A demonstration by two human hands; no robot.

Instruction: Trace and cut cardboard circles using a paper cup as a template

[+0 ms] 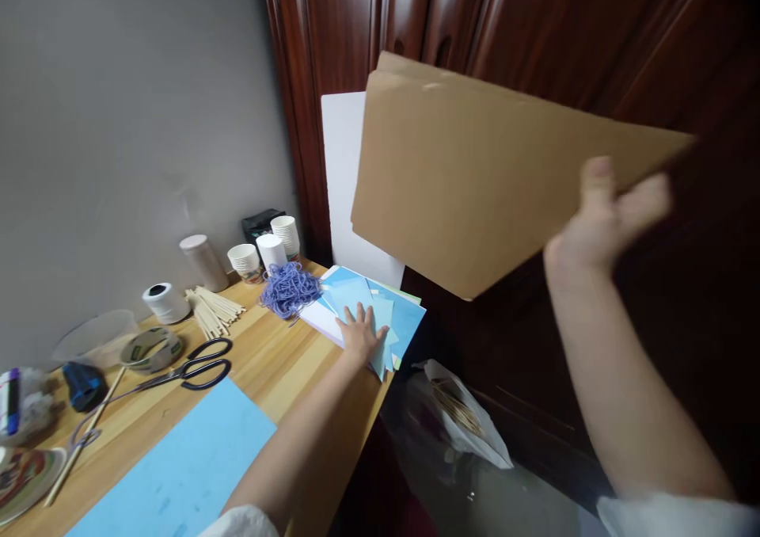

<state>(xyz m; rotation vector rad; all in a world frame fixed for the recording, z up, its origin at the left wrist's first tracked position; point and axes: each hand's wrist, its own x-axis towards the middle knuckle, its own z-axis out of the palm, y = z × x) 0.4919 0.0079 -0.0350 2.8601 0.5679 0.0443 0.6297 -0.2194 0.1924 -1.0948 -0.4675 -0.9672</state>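
Observation:
My right hand (606,220) grips a large brown cardboard sheet (475,177) by its lower right edge and holds it up in the air, in front of the dark wooden cabinet. My left hand (360,333) lies flat, fingers spread, on a stack of blue, white and pale green paper sheets (404,315) at the far right corner of the wooden table (279,371). A tangle of purple yarn (289,289) lies just left of the stack.
A blue sheet (184,466) lies near me, with black scissors (190,369), tape rolls (151,349), wooden sticks (210,309) and paper cups (267,253) behind. A white board (344,180) leans on the cabinet. A plastic bag (457,422) sits below the table edge.

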